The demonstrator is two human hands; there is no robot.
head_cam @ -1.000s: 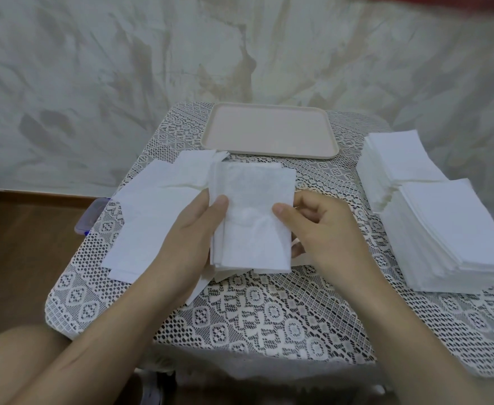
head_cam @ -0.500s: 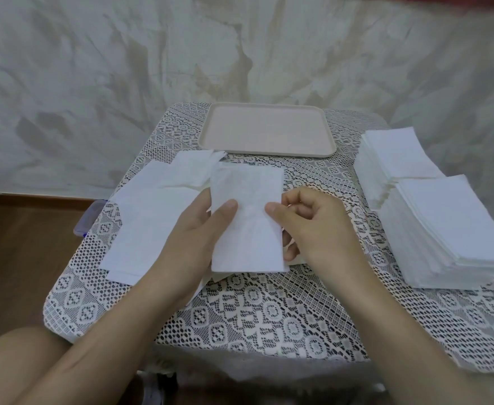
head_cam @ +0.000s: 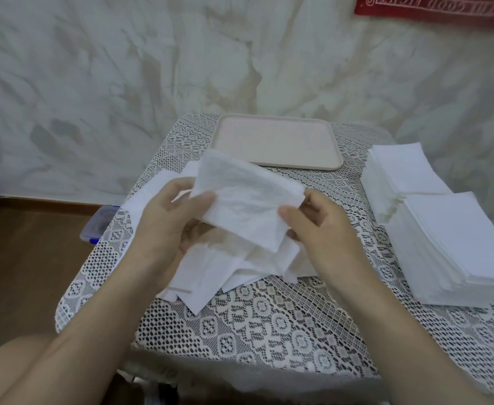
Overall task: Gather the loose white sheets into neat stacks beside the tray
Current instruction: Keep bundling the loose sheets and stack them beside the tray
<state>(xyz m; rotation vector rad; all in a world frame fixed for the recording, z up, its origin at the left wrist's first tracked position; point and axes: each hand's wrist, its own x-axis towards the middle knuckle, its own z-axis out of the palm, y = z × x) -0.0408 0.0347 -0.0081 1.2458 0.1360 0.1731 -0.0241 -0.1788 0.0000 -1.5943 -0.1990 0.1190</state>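
The left hand (head_cam: 169, 220), left of the frame's middle, pinches the left edge of a small bundle of white sheets (head_cam: 248, 206): its thumb lies on top and its fingers curl underneath. The right hand (head_cam: 321, 226), just right of centre, pinches the bundle's right edge the same way, with its thumb on the upper face and its fingers bent behind. Between them the bundle is held off the table, tilted so its far-left corner rises toward the tray. Its top sheet looks crinkled and its edges are roughly aligned.

Directly under the hands, loose white sheets (head_cam: 210, 276) lie fanned and overlapping on the lace cloth (head_cam: 269, 325), with corners sticking out at different angles toward the lower left.

The beige tray (head_cam: 275, 138) sits beyond the hands, in the upper middle of the table. On the right side of the frame stand two squared piles, touching each other: the far stack (head_cam: 400, 168) beside the tray's right end and the taller near stack (head_cam: 459, 244) in front of it.

At the left, past the cloth's edge, a blue-lidded box (head_cam: 98, 226) rests on the brown floor (head_cam: 20, 258). A red banner (head_cam: 435, 7) hangs in the upper right corner.
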